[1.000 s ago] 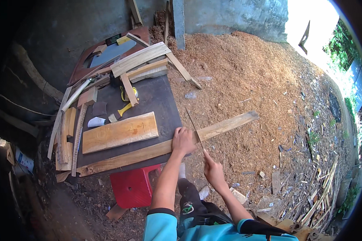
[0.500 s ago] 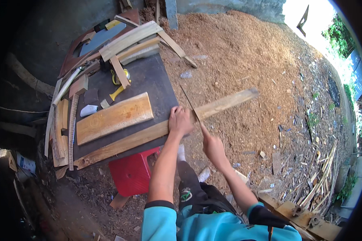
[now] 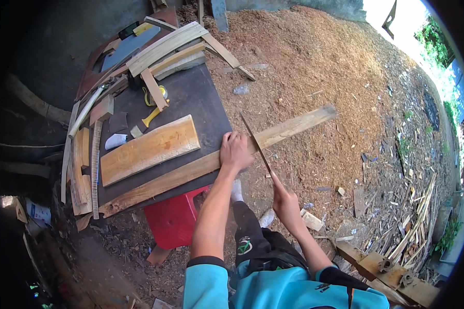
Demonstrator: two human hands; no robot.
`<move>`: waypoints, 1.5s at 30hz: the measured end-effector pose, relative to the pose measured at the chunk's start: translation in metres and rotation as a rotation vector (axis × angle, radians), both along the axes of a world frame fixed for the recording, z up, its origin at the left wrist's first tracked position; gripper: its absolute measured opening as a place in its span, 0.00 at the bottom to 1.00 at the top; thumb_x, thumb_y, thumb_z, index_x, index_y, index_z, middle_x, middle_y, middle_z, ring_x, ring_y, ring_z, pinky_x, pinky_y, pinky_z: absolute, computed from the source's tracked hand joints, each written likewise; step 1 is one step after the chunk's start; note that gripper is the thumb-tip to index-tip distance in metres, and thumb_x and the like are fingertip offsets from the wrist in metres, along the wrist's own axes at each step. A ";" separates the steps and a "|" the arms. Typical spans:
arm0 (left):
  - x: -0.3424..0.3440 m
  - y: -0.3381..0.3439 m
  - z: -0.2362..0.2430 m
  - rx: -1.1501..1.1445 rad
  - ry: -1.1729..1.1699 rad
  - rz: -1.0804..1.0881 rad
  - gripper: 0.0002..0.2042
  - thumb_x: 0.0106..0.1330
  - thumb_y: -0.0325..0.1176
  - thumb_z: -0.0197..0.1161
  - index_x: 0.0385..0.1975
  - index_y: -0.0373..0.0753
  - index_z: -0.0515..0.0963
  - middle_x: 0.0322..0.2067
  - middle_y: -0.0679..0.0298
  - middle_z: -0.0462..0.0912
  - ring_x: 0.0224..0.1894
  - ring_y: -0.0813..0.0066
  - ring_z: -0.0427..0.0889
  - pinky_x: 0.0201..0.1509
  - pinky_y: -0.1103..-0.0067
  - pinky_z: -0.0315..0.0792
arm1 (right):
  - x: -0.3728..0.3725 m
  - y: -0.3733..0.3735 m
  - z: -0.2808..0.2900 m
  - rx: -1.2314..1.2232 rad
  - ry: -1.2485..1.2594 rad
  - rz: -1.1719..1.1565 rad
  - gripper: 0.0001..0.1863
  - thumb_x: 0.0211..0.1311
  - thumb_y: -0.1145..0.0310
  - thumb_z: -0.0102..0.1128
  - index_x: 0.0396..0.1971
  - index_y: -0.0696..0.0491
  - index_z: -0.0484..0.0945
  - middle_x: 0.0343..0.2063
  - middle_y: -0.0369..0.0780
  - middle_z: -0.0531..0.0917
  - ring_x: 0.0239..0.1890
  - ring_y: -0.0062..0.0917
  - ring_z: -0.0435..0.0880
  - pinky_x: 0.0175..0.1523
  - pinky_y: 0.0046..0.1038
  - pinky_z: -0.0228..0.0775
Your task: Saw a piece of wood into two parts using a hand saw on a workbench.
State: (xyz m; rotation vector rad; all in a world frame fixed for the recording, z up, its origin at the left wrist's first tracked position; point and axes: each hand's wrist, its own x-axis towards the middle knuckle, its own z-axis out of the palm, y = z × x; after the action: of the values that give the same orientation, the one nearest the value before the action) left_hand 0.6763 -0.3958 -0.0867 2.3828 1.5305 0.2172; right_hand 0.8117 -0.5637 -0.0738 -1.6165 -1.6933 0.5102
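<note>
A long narrow wooden plank lies along the near side of the dark table, its right end sticking out past the edge. My left hand is clamped on the plank at the table's corner, fingers curled over it. In my right hand is a handsaw, gripped by its handle. The thin blade crosses the overhanging part of the plank just right of my left hand, slanting up and left. Whether the teeth have cut into the wood cannot be seen.
On the dark table lie a wide board, a yellow-handled scraper, a tape measure and several wood pieces. A red stool stands below the near edge. Sawdust covers the ground; scrap sticks lie right.
My right hand has drawn the saw back, toward me and slightly right, so more blade shows below the plank. My left hand stays on the plank. The whole view has shifted slightly.
</note>
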 end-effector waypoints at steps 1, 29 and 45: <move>0.003 0.004 -0.004 0.038 0.011 0.001 0.20 0.41 0.33 0.63 0.36 0.33 0.73 0.40 0.53 0.78 0.54 0.65 0.70 0.62 0.70 0.54 | 0.009 -0.009 -0.002 0.062 0.035 0.003 0.31 0.50 0.82 0.49 0.59 0.55 0.63 0.16 0.53 0.75 0.17 0.45 0.75 0.24 0.42 0.67; 0.011 0.010 0.011 0.025 -0.058 -0.002 0.21 0.39 0.33 0.63 0.36 0.34 0.75 0.39 0.54 0.78 0.52 0.67 0.71 0.62 0.74 0.54 | 0.001 0.031 -0.019 -0.078 -0.008 -0.043 0.35 0.48 0.84 0.51 0.61 0.51 0.61 0.18 0.49 0.75 0.19 0.39 0.77 0.26 0.39 0.67; 0.012 0.002 0.012 -0.009 0.010 -0.002 0.21 0.39 0.34 0.63 0.36 0.34 0.73 0.42 0.54 0.77 0.55 0.66 0.69 0.63 0.72 0.52 | -0.007 0.054 0.025 -0.343 -0.160 -0.100 0.31 0.53 0.76 0.47 0.58 0.66 0.51 0.18 0.53 0.77 0.20 0.47 0.78 0.25 0.46 0.68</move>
State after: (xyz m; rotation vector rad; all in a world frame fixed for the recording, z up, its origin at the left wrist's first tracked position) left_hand 0.6883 -0.3942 -0.0742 2.3820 1.5310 0.1976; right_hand 0.8047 -0.5093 -0.0485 -2.0236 -1.6970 0.6639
